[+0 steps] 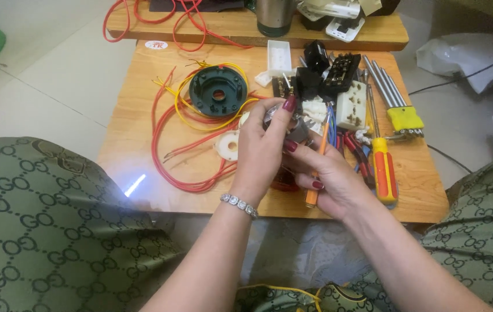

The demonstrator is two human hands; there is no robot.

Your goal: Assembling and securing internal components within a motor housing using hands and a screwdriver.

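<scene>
Over the wooden table, two hands grip one small metal part and one orange screwdriver.

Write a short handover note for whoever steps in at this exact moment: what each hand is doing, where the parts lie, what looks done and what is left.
Left hand: closed on a small metal part, held above the wooden table.
Right hand: grip on an orange-handled screwdriver, its tip up against that part.
On the table: dark green round housing with yellow wires and red wires trailing left, white ring beside the left hand, white socket block, red-and-yellow screwdriver, black parts at the back.
Done: housing lies open, parts spread out.
Left: the held part is not yet fitted to anything; how far its screw work has got cannot be seen.
</scene>
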